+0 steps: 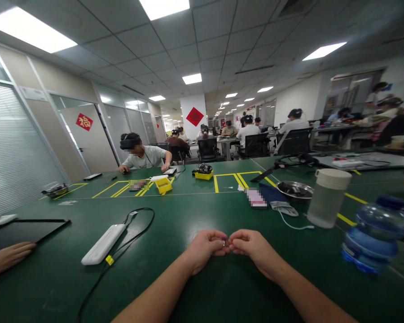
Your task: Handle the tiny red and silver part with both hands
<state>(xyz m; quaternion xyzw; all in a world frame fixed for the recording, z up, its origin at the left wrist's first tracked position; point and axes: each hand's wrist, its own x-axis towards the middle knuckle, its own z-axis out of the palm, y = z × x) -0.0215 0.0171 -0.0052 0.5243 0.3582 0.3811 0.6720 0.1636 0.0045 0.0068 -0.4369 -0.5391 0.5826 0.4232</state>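
Above the green table (175, 215), my left hand (207, 249) and my right hand (251, 246) meet fingertip to fingertip. The left thumb and fingers pinch a tiny shiny metallic piece (224, 243), too small to name. A speck of orange-red (232, 242) shows at the pinched fingertips of the right hand; its kind is hidden by the fingers. Whether the two small pieces are joined cannot be made out.
Left of my hands lies a white power bank (103, 244) with a black cable (134, 237). A blue-tinted water bottle (373, 235), a frosted jar (328, 199) and a metal bowl (294, 190) stand at right. Another person's hand (11, 258) rests at far left.
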